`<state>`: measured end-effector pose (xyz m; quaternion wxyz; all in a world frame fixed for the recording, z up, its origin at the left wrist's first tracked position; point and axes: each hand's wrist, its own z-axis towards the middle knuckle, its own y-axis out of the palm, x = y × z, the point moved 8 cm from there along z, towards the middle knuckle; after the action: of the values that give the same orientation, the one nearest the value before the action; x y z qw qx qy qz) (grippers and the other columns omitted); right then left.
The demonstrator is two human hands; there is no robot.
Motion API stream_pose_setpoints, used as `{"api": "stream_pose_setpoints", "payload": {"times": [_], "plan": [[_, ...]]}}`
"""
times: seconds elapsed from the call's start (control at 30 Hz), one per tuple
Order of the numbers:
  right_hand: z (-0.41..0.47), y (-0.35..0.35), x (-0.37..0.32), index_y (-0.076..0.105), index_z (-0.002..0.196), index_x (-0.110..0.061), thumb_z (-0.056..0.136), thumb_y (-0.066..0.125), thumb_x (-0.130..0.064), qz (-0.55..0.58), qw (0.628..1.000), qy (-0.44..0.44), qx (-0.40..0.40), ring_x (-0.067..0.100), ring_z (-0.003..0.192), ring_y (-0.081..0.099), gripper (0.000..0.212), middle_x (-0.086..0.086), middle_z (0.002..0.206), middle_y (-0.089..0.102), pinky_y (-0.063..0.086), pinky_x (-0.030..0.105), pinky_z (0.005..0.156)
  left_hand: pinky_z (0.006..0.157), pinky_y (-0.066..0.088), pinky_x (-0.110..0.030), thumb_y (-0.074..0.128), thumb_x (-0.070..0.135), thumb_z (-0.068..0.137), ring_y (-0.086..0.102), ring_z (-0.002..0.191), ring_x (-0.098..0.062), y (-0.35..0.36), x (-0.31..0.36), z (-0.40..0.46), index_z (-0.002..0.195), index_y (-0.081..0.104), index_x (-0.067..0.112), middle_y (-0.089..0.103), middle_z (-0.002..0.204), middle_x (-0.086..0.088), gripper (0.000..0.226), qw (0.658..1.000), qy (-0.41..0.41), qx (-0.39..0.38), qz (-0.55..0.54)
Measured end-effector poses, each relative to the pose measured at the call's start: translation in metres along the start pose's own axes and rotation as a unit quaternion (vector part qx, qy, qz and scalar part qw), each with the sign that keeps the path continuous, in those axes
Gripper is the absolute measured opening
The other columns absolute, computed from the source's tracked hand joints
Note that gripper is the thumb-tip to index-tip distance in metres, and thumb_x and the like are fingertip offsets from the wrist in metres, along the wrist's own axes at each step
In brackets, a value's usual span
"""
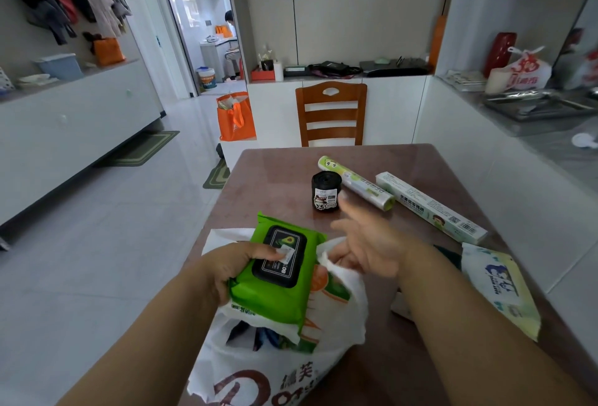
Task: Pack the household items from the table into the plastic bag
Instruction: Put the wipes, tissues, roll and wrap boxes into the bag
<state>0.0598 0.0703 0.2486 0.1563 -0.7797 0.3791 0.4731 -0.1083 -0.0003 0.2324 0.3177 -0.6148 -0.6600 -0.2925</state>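
Left hand [233,263]: its fingers are wrapped around the near left edge of the green wipes pack [278,271], with the thumb pressed on the small white tab of the pack's lid.
Right hand [369,248]: its fingers are spread and hold nothing; the lower ones touch the rim of the plastic bag [333,318], and the hand is blurred.
Green wipes pack: it lies tilted over the bag's open mouth, its lower end just inside, and its black lid bears an avocado picture and small print too fine to read.
Plastic bag: white, lying at the near edge of the bench [278,179], printed with orange and green patterns, large brown shapes and two green Chinese characters near the bottom; dark things show inside but cannot be made out.
Black roll [326,191]: it stands upright mid-bench, just beyond the right hand, with a white label showing a cartoon face; its text is unreadable.
Clear film roll [356,183]: it lies just right of the black roll, with a green cartoon end wrap.
Long box [430,206]: pale green, beside the film roll, carrying Chinese print, a QR code and a barcode.
Flat pack [500,286]: white and yellow with a blue logo, at the bench's right edge.
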Motion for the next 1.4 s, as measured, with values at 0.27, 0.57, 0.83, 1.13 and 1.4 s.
{"api": "stream_pose_setpoints", "payload": {"times": [0.27,0.57,0.83,1.13,1.4], "plan": [[-0.012,-0.015,-0.039,0.025,0.151,-0.024,0.088,0.022,-0.071,0.204,0.966,-0.145,0.063,0.022,0.084,0.07,0.079,0.016,0.136,0.056,0.05,0.022,0.045,0.068,0.06,-0.038,0.088,0.017,0.048,0.072,0.075,-0.033,0.004,0.005,-0.005,0.102,0.072,-0.002,0.073,0.096,-0.025,0.06,0.994,0.003,-0.102,0.039],[-0.014,0.002,-0.046,0.032,0.148,-0.023,0.067,0.029,-0.085,0.15,0.974,-0.168,0.006,0.013,0.042,0.034,0.102,0.011,0.122,0.068,0.025,0.02,0.037,0.081,0.058,-0.045,0.072,0.018,0.078,0.072,0.085,-0.032,0.041,-0.002,0.027,0.101,0.07,0.005,0.075,0.098,-0.02,0.027,1.0,-0.002,0.015,0.021],[-0.011,-0.034,-0.044,0.037,0.144,-0.023,0.086,0.021,-0.075,0.114,0.973,-0.16,0.122,0.012,0.043,0.028,0.08,0.015,0.12,0.066,0.033,0.024,0.039,0.072,0.041,-0.028,0.065,0.028,0.086,0.055,0.074,-0.021,0.019,0.045,0.021,0.07,0.056,0.018,0.059,0.081,-0.008,0.022,0.953,0.169,0.204,0.144],[-0.026,-0.079,-0.045,0.05,0.133,-0.028,0.086,0.01,-0.073,-0.157,0.928,-0.132,0.31,0.025,0.094,0.065,0.076,0.01,0.1,0.068,0.05,0.041,0.089,0.074,0.055,-0.032,0.061,0.011,0.089,0.064,0.074,-0.02,0.063,0.076,0.008,0.082,0.063,0.011,0.067,0.08,-0.01,0.008,0.962,0.241,0.13,0.004],[-0.022,-0.153,-0.001,0.057,0.074,-0.021,0.087,0.027,-0.073,-0.007,0.917,-0.055,0.395,0.019,0.063,0.061,0.062,0.006,0.068,0.064,0.055,0.032,0.07,0.065,0.06,-0.03,0.052,0.004,0.094,0.068,0.067,-0.018,0.183,0.115,-0.001,0.101,0.063,0.001,0.07,0.076,-0.011,0.014,0.957,0.276,-0.026,-0.082]]}}
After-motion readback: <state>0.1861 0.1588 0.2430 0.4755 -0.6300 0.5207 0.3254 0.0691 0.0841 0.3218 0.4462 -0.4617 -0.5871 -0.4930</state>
